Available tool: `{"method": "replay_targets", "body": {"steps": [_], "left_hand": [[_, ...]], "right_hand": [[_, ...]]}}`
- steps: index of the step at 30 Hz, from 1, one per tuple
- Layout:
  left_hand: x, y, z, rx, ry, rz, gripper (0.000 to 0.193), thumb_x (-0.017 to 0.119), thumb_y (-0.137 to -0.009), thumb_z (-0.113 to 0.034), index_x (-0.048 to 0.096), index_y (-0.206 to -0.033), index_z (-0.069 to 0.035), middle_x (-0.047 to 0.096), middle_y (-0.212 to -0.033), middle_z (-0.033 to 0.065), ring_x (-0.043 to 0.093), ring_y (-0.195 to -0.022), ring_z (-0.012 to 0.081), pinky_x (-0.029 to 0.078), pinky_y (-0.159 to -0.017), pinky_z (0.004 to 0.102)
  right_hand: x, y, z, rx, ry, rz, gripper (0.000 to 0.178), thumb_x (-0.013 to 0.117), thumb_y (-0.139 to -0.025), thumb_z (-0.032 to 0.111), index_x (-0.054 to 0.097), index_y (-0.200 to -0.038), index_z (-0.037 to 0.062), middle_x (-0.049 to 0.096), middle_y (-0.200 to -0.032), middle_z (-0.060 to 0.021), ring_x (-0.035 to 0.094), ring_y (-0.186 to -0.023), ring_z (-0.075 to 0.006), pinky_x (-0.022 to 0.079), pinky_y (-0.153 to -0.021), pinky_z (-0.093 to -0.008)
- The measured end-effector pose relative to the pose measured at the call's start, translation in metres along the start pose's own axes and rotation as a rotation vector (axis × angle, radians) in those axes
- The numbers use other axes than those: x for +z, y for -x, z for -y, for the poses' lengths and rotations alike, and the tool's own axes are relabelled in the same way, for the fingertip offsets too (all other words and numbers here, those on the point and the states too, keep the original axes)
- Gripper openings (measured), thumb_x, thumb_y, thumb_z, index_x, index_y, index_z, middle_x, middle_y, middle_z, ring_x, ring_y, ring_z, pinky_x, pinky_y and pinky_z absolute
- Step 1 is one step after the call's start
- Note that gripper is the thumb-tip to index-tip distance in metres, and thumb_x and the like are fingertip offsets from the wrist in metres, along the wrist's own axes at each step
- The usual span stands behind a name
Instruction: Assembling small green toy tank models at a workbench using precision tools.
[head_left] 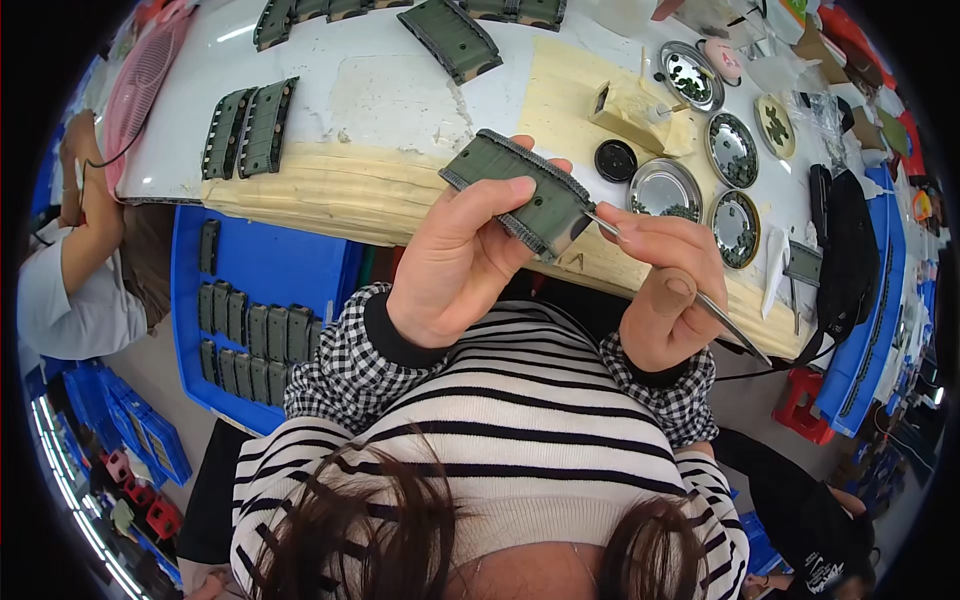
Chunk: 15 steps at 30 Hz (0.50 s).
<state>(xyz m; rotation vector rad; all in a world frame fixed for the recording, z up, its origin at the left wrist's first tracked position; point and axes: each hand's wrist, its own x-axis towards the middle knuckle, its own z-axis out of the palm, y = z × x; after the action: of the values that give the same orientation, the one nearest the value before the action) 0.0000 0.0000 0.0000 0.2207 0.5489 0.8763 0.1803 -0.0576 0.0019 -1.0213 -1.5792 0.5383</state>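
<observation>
My left hand point(447, 262) grips a dark green, camouflage-painted model tank hull piece point(548, 212) above the table's front edge, thumb on its flat face. Closed around slim metal tweezers point(728, 320) is my right hand point(672, 268), with a tan cover on one finger. The tweezers' tip touches or nearly touches the right end of the hull piece; any small part at the tip is too small to make out. To the right stand round metal dishes point(668, 181) of tiny green parts, a small black round lid point(615, 160) and a yellowish block point(640, 120).
Finished-looking green hull pieces point(262, 128) lie at the table's left, with more at the far edge point(450, 40). A blue tray point(280, 235) holding several rests low on my left. A pink fan point(150, 75) and another person's arm point(85, 215) are farther left.
</observation>
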Motion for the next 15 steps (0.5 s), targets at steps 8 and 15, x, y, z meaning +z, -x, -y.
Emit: {"method": "replay_targets", "body": {"steps": [8,15], "left_hand": [[0.0014,-0.0019,0.0016,-0.040,0.137,0.032,0.030,0.057,-0.091,-0.004,0.047,-0.119,-0.003,0.058,-0.120,0.0153,0.061,-0.108,0.0224,0.054,-0.092,0.0346],[0.0024,0.0005,0.0025,-0.020,0.084,0.031,0.036,0.053,-0.092,-0.005,0.046,-0.128,-0.001,0.054,-0.127,0.0181,0.058,-0.114,0.0215,0.052,-0.094,0.0316]], "right_hand": [[0.0062,0.0025,-0.0017,-0.038,-0.002,-0.082,0.033,0.044,-0.102,0.025,0.062,-0.102,-0.0021,0.064,-0.101,-0.0183,0.067,-0.096,-0.0288,0.053,-0.082,-0.0330],[0.0072,0.0047,-0.0015,-0.038,-0.005,-0.088,0.035,0.043,-0.102,0.027,0.062,-0.104,-0.0020,0.064,-0.102,-0.0184,0.066,-0.098,-0.0288,0.053,-0.083,-0.0325]]}}
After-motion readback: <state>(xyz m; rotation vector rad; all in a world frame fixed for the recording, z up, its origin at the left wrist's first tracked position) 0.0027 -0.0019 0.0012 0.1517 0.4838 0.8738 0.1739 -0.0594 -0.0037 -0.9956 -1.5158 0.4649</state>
